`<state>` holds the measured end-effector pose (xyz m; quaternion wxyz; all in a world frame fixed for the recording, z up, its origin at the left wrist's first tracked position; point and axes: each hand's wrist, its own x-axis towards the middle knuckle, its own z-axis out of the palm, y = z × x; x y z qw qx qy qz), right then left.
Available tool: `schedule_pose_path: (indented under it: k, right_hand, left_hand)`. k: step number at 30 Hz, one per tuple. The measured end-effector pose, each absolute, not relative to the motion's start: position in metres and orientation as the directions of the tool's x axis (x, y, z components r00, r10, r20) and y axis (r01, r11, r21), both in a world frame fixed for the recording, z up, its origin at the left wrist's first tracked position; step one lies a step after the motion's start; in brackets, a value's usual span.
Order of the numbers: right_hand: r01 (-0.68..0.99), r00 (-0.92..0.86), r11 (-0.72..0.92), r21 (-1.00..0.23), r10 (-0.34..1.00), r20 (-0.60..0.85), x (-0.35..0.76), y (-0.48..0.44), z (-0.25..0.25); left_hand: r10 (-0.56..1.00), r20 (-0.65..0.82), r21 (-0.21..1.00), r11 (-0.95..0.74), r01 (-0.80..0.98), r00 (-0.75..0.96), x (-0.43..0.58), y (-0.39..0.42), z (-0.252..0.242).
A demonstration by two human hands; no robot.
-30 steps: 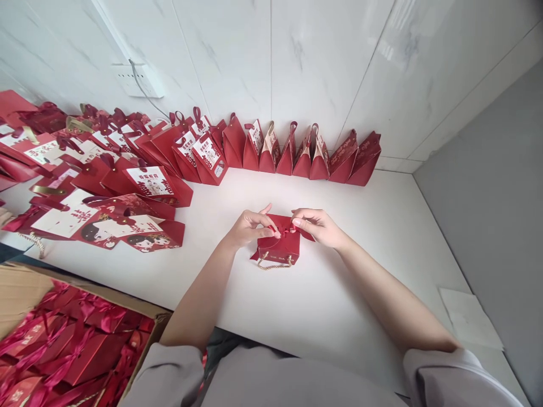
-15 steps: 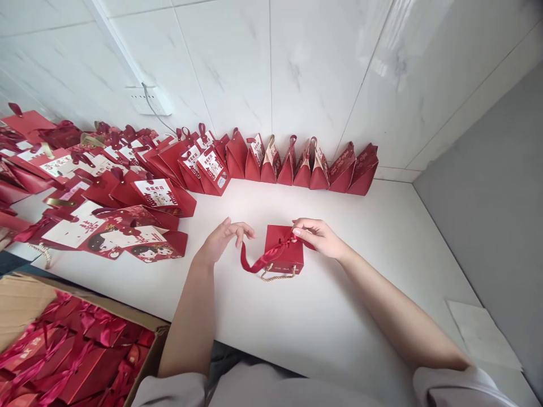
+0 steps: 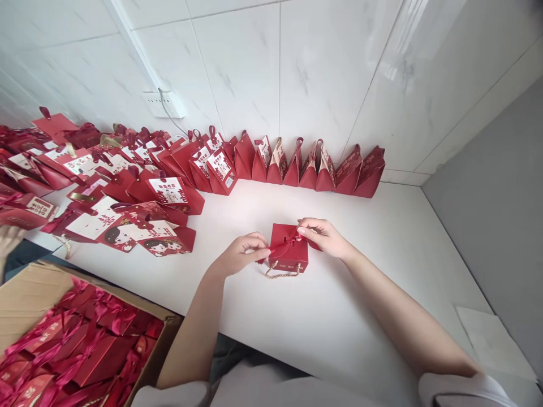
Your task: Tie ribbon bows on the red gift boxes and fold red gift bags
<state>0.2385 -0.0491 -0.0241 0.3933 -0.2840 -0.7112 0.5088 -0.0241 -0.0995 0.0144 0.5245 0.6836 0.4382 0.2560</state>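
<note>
A small red gift box (image 3: 289,257) with a gold rope handle stands on the white table (image 3: 331,305) in front of me. A red ribbon (image 3: 285,247) runs across its top. My left hand (image 3: 240,255) pinches the ribbon's left end beside the box. At the top right edge of the box, my right hand (image 3: 322,236) pinches the ribbon's other part.
A row of folded red gift bags (image 3: 314,165) lines the tiled wall. Many more red bags and cards (image 3: 127,192) pile up at the left. A cardboard carton (image 3: 76,345) of flat red boxes with ribbons sits at lower left. White paper (image 3: 492,342) lies at the right edge.
My left hand let go, drew the ribbon out to the left, then came back and pinched its end close to the box. The right hand kept its hold.
</note>
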Motion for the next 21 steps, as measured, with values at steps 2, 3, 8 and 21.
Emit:
schedule_pose_path:
  k: [2,3,8,21]
  right_hand:
    - [-0.009,-0.529,0.31,-0.951,0.806,0.267,0.238,-0.049,-0.025]
    - [-0.014,-0.527,0.304,-0.952,0.807,0.266,0.238,-0.049,-0.025]
    - [0.004,-0.533,0.294,-0.956,0.809,0.247,0.239,-0.049,-0.028]
    - [-0.028,-0.533,0.314,-0.949,0.799,0.28,0.241,-0.043,-0.03]
  left_hand:
    - [0.857,-0.065,0.979,-0.044,0.197,0.511,-0.027,-0.084,0.013]
    - [0.85,-0.045,0.989,-0.035,0.142,0.525,-0.028,-0.075,0.012]
    - [0.781,-0.057,0.994,0.1,-0.034,0.622,-0.031,-0.03,-0.006]
    - [0.747,0.179,0.974,-0.228,-0.006,0.64,-0.018,-0.028,-0.011]
